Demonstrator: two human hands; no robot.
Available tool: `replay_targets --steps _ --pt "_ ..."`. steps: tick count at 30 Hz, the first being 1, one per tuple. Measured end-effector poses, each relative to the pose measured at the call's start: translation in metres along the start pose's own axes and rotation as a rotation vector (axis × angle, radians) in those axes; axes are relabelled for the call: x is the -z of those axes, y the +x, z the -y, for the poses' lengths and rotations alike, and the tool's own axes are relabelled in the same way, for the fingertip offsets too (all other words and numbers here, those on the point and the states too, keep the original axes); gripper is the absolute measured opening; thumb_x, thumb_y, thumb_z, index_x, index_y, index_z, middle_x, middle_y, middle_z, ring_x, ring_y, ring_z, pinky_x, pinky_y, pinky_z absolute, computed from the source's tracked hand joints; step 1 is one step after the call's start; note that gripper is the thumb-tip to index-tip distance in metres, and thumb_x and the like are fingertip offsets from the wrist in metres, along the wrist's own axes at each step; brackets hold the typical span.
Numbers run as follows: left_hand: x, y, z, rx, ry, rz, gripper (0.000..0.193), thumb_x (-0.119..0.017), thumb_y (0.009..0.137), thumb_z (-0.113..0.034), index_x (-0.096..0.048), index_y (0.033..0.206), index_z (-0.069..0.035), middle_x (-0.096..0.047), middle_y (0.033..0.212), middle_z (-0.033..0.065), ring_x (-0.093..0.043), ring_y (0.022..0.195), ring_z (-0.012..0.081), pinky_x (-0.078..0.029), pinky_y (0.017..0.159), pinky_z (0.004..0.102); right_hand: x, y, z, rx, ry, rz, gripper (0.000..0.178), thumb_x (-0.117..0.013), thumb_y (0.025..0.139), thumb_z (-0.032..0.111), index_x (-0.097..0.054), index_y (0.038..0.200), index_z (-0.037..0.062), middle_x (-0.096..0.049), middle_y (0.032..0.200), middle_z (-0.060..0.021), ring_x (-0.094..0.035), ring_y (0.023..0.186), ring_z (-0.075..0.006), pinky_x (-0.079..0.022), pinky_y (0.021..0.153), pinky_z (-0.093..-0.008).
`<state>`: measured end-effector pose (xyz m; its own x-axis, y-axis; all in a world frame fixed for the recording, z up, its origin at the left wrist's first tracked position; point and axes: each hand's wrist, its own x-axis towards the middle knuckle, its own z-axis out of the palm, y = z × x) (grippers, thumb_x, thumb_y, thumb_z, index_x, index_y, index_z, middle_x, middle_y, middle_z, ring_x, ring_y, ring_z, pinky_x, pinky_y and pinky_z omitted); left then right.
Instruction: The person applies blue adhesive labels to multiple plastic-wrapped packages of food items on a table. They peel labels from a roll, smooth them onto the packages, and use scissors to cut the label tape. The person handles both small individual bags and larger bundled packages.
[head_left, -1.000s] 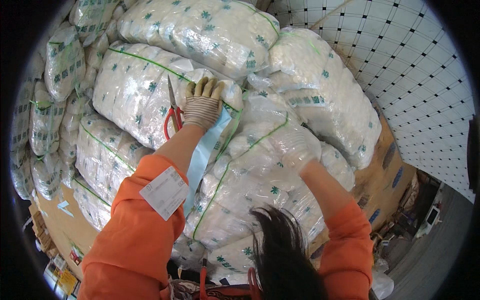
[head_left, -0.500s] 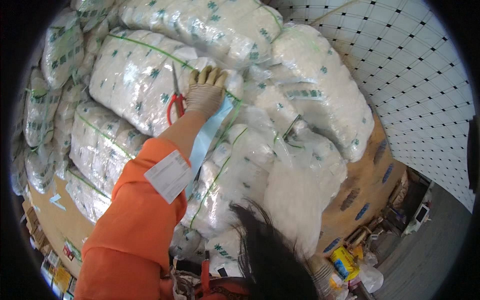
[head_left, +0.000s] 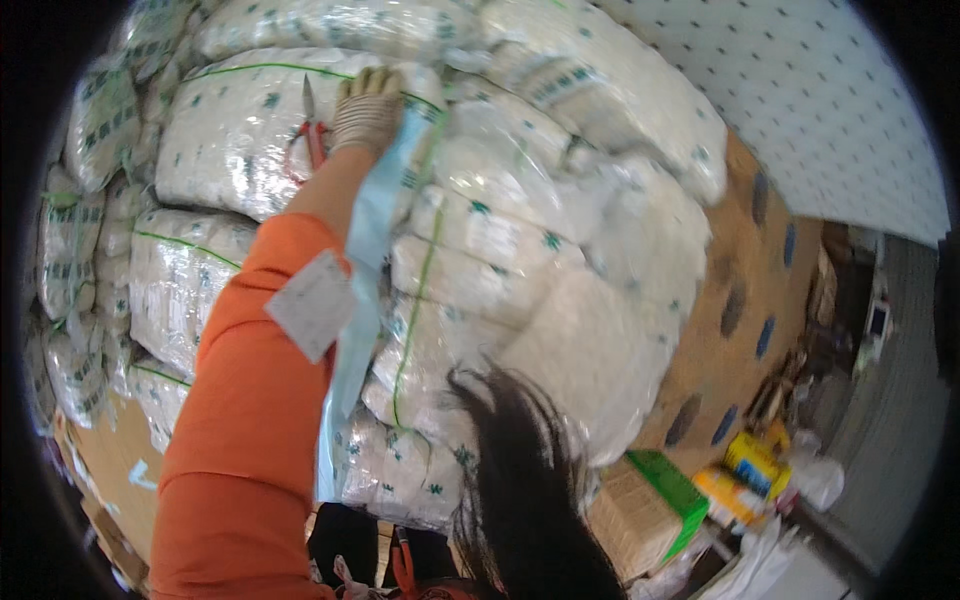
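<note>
My left hand (head_left: 366, 112), in a pale glove with a striped cuff, lies on a large clear-wrapped bale (head_left: 225, 130) with its fingers stretched out. Red-handled scissors (head_left: 308, 132) are at the hand's left side, blades toward the far end; whether they touch the glove I cannot tell. A long light-blue strip (head_left: 362, 290) runs beside my wrist and down along the forearm. Green strapping (head_left: 285, 66) crosses the bale and passes by my fingers. A white label (head_left: 312, 305) sits on my orange sleeve. My right hand does not show.
Several wrapped bales (head_left: 490, 290) crowd around the hand. A black-and-white patterned wall (head_left: 800, 110) rises at the right, beside brown board (head_left: 735, 310). At lower right stand a carton with a green side (head_left: 640, 510) and a yellow package (head_left: 757, 463). Dark hair (head_left: 520, 490) hangs in front.
The view has shifted, and my left hand and the scissors appear farther up and left. More of the blue strip shows, and the carton has come into sight. A striped glove at lower right is gone.
</note>
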<state>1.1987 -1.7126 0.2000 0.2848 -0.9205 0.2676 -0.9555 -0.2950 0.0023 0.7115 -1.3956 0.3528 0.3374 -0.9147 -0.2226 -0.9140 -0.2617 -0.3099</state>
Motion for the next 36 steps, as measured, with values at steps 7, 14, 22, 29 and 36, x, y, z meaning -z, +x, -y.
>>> replay_targets --steps 7,14,22,29,36 --pt "0.053 -0.085 0.046 0.118 -0.243 0.526 0.034 -0.052 0.083 -0.009 -0.054 0.117 -0.01 -0.057 0.115 0.0162 -0.055 0.107 0.0341 -0.045 0.089 0.0411 0.036 0.035 0.058 0.295 0.047 -0.247 0.02 -0.066 0.066 0.019 -0.055 0.079 0.0095 -0.052 0.081 -0.0073 -0.053 0.084 -0.029 -0.048 0.067 -0.0427" --pt "0.201 -0.266 0.019 -0.093 -0.889 0.469 0.035 -0.067 0.083 -0.022 -0.059 0.112 -0.005 -0.062 0.111 0.016 -0.06 0.101 0.0282 -0.048 0.086 0.0383 0.066 -0.105 0.118 0.323 -0.098 -0.054 0.021 -0.063 0.069 0.01 -0.069 0.089 0.007 -0.062 0.094 -0.0112 -0.059 0.091 -0.0306 -0.054 0.07 -0.0388" --pt "0.212 -0.471 -0.049 0.472 -1.104 0.871 0.065 -0.071 0.08 -0.041 -0.049 0.122 0.004 -0.058 0.118 0.0151 -0.058 0.102 0.0256 -0.047 0.088 0.0348 -0.084 -0.187 0.107 0.135 0.078 0.403 0.034 -0.066 0.074 0.028 -0.066 0.105 0.0131 -0.06 0.11 -0.0078 -0.056 0.103 -0.0291 -0.048 0.088 -0.038" --pt "0.211 -0.522 -0.012 0.951 -1.256 1.113 0.042 -0.066 0.085 -0.032 -0.056 0.111 0.0 -0.063 0.091 0.0083 -0.056 0.079 0.0172 -0.048 0.07 0.0326 -0.038 -0.123 0.04 -0.563 0.735 -0.463 0.041 -0.07 0.079 0.021 -0.057 0.115 0.0048 -0.063 0.106 -0.019 -0.059 0.1 -0.026 -0.046 0.088 -0.0362" --pt "0.222 -0.551 0.009 0.733 -0.795 0.344 0.039 -0.07 0.081 -0.022 -0.052 0.108 -0.001 -0.057 0.101 0.0132 -0.054 0.085 0.0245 -0.046 0.078 0.0369 -0.075 -0.042 -0.063 -0.747 1.184 -0.025 0.067 -0.07 0.079 0.042 -0.05 0.128 0.0002 -0.055 0.124 -0.0102 -0.051 0.11 -0.0234 -0.041 0.096 -0.0339"
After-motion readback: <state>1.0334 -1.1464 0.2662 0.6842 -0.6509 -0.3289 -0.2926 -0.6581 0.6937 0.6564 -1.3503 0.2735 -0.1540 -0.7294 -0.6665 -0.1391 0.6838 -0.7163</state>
